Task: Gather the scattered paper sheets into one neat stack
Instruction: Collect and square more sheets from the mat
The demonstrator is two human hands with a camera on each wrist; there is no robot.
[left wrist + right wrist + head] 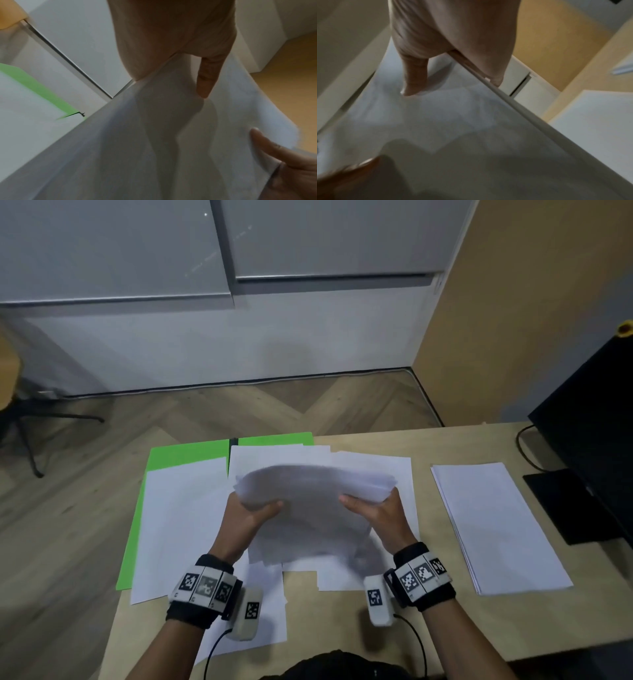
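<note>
A thick bundle of white paper sheets point(313, 508) is lifted and tilted above the desk middle, its sheets blurred. My left hand point(251, 513) grips its left edge, thumb on top point(204, 81), fingers hidden beneath. My right hand point(375, 508) grips its right edge, thumb on the top sheet point(414, 79), fingers wrapped behind. Loose white sheets point(383, 470) lie spread on the desk under the bundle. One sheet point(178, 529) lies on the green folder point(185, 451), and another sheet point(270, 611) lies near the front edge.
A separate neat pile of white sheets point(496, 525) lies to the right on the wooden desk point(462, 625). A black monitor point(596, 412) with its base and cable stands at the far right. Beyond the desk's left edge is wood floor with a chair point(13, 392).
</note>
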